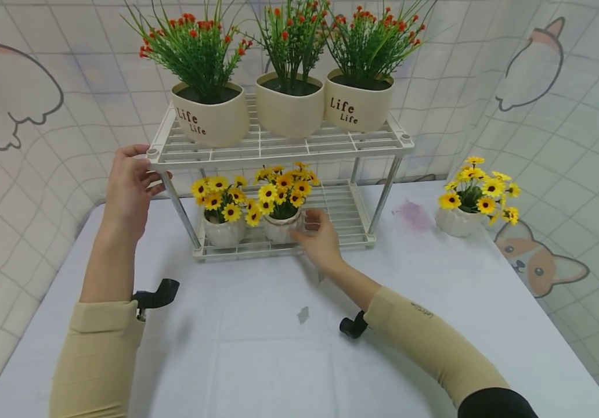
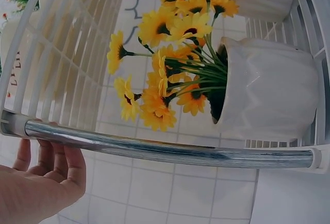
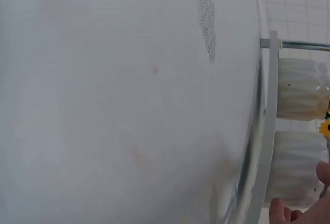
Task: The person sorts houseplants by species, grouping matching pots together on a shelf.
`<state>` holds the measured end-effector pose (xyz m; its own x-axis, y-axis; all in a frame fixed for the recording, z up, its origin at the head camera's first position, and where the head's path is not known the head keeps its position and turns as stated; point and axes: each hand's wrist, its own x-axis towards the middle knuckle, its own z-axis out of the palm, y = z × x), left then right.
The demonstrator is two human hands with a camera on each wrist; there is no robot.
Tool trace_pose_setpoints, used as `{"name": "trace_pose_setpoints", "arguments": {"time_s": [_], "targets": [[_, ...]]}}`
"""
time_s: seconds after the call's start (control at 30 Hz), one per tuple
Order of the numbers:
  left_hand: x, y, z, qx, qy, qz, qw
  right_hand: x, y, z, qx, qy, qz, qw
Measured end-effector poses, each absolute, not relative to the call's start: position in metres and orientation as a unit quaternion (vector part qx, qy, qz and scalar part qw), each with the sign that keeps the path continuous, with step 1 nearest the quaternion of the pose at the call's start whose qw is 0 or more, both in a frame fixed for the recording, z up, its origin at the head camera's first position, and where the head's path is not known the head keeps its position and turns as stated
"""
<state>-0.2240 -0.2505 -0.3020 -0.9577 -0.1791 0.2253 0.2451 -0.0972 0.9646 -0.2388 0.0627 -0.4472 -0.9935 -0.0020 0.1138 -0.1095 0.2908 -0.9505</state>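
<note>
A white two-tier wire rack (image 1: 284, 155) with silver posts stands on the table. At the upper shelf's left front corner, my left hand (image 1: 129, 186) grips the rack beside the post, also seen in the left wrist view (image 2: 51, 175). My right hand (image 1: 323, 241) holds the right side of a small white pot of yellow artificial flowers (image 1: 277, 230) on the lower shelf. In the right wrist view, its thumb and fingers are partly cut off around the white pot (image 3: 296, 167). A matching flower pot (image 1: 224, 233) sits left of it on the same shelf.
Three cream pots (image 1: 291, 110) of red-flowered greenery stand on the upper shelf. Another yellow-flower pot (image 1: 458, 222) stands near the table's right edge. A white cloth (image 1: 257, 360) covers the table, and a patterned curtain (image 1: 566, 157) hangs behind.
</note>
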Motion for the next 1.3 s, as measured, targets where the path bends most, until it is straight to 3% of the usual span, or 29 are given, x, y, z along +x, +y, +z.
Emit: {"name": "trace_pose_setpoints", "arguments": {"time_s": [0.33, 0.6, 1.07, 1.3], "targets": [[-0.227, -0.251, -0.302, -0.034, -0.651, -0.744, 0.146, -0.222, 0.123, -0.447, 0.025, -0.814, 0.580, -0.023], [-0.225, -0.252, -0.301, -0.031, -0.652, -0.743, 0.145, -0.212, 0.179, -0.446, 0.000, -0.810, 0.585, -0.026], [-0.223, -0.250, -0.301, -0.030, -0.661, -0.735, 0.148, -0.229, 0.282, -0.439, -0.217, -0.717, 0.662, -0.002], [-0.224, -0.251, -0.302, -0.031, -0.661, -0.735, 0.145, -0.234, 0.313, -0.435, -0.339, -0.642, 0.685, 0.061]]}}
